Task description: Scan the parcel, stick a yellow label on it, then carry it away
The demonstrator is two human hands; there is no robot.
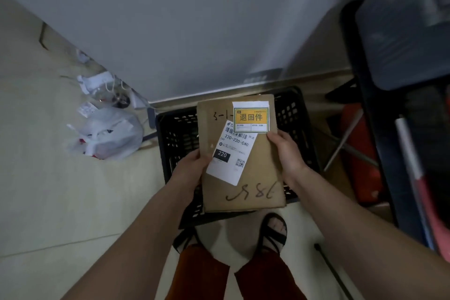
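Note:
A flat brown cardboard parcel [258, 178] is held level in front of me, above a black plastic crate [177, 136]. My left hand [192, 165] grips its left edge and my right hand [287, 151] grips its right edge. A yellow label [251, 117] with black characters is stuck at the parcel's far right corner. A white shipping label [231, 153] with a barcode and "220-220-C40" lies slanted across the middle. Handwritten black marks run along the near and far parts of the cardboard.
The crate stands on the pale tiled floor against a grey wall. A white plastic bag [109, 134] and loose clutter lie to the left. A dark chair [399, 39] and red items [360, 153] crowd the right. My sandalled feet [274, 230] stand just below the parcel.

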